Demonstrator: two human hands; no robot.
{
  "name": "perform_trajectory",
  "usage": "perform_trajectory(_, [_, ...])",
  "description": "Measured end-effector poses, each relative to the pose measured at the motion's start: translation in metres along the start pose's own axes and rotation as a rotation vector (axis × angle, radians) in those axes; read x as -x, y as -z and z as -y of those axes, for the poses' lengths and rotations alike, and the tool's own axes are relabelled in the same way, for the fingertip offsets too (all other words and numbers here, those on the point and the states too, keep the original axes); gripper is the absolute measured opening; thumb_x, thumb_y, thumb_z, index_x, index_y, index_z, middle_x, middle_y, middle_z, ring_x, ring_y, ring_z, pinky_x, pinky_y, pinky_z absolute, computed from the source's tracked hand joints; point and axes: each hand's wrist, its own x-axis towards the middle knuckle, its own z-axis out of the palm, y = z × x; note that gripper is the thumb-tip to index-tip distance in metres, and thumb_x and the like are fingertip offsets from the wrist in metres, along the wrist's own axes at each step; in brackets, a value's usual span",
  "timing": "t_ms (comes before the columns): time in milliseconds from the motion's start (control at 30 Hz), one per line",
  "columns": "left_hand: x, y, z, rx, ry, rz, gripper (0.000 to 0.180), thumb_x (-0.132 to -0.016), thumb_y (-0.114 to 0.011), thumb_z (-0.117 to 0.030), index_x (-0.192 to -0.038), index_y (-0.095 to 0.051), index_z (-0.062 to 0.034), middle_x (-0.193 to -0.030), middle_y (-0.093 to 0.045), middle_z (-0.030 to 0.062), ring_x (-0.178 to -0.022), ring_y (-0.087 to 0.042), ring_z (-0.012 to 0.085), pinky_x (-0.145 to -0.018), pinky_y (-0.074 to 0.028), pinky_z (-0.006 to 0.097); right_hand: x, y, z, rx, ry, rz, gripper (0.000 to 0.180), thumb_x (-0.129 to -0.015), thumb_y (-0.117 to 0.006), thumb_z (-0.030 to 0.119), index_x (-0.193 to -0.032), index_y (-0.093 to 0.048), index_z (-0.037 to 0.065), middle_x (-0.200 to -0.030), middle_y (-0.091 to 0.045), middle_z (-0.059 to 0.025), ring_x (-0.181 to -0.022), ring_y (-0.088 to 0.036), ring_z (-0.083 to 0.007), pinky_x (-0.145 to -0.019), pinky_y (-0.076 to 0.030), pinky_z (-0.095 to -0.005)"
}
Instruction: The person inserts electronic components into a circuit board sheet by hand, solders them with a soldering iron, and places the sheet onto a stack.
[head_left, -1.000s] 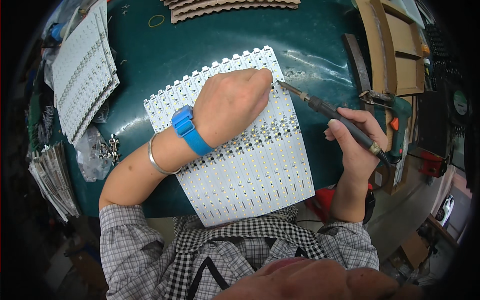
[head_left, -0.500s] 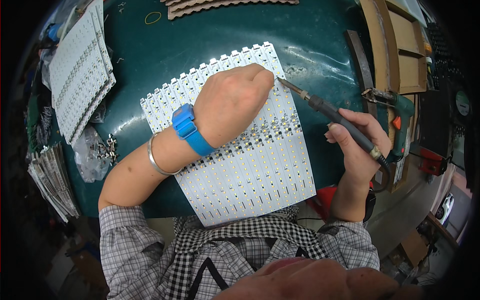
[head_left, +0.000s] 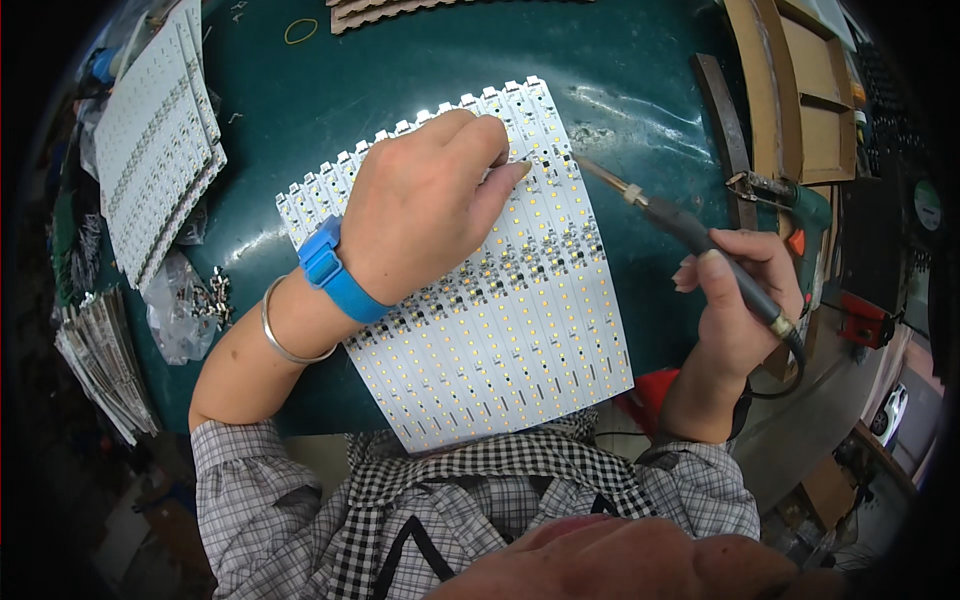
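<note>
- While the right hand is wrapped tightly round the dark handle of a soldering iron, the iron slants up and to the left, its metal tip just beside the right edge of the panel, near the fingertips of the other hand.
- The left hand lies palm down on a white panel of LED strips; its fingers are pinched together at the upper part of the panel, but whether anything sits between them cannot be told.
- That panel lies flat on the dark green table, tilted so its notched top edge runs up to the right; its near edge reaches the person's checked shirt.
- Rows of small yellow dots run along each strip, and a band of dark components crosses the panel about midway.
- On the left wrist sit a blue wristband and, just behind it, a thin silver bangle.
- A stack of similar white strip panels lies at the left end of the table, well apart from the hands.
- Below that stack, a clear plastic bag holds small metal parts; some of them lie loose just beside it.
- Further left, at the table edge, is a bundle of thin flat sheets.
- A wooden tray with compartments stands at the right; its contents cannot be made out.
- Brown corrugated card lies at the far edge, with a yellow rubber band left of it.
</note>
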Motion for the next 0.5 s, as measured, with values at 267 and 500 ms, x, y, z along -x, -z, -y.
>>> perform_trajectory(267, [0.005,-0.012,0.007,0.026,-0.12,-0.066,0.015,-0.078,-0.069,0.003,-0.089,-0.061,-0.0008,-0.081,-0.066,0.0124,-0.068,-0.065,0.0275,-0.06,-0.052,0.033,0.003,-0.015,-0.008,0.189,-0.066,0.078,0.024,-0.076,-0.081,-0.001,-0.096,-0.069,-0.005,-0.076,-0.07,-0.0074,-0.064,-0.064,-0.0075,-0.059,-0.048,-0.0185])
perform_trajectory(500, [0.006,-0.014,0.007,-0.004,-0.129,-0.059,0.015,-0.077,-0.07,0.002,-0.089,-0.061,-0.0006,-0.081,-0.066,0.0132,-0.069,-0.066,0.0283,-0.06,-0.053,0.034,0.003,-0.015,-0.009,0.21,-0.066,0.075,0.025,-0.075,-0.082,0.001,-0.096,-0.069,-0.005,-0.077,-0.07,-0.0072,-0.064,-0.063,-0.0072,-0.059,-0.048,-0.0185])
